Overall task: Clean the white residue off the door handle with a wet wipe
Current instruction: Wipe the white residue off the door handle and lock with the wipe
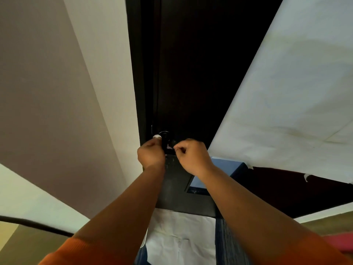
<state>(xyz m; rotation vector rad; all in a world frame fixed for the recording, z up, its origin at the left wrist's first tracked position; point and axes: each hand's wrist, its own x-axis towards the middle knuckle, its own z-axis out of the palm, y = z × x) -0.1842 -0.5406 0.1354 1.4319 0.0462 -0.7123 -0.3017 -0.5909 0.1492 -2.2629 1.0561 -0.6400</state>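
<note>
Fingers (155,145) of the left hand (150,155) pinch the wipe (157,136) against the handle (165,139) on the door (191,73). Right hand (193,155) is clenched just beside it, contents indeterminate. White specks remain below; cleaning appears unfinished. Wall (107,73) crowds leftward; sheet (286,92) rightward.
</note>
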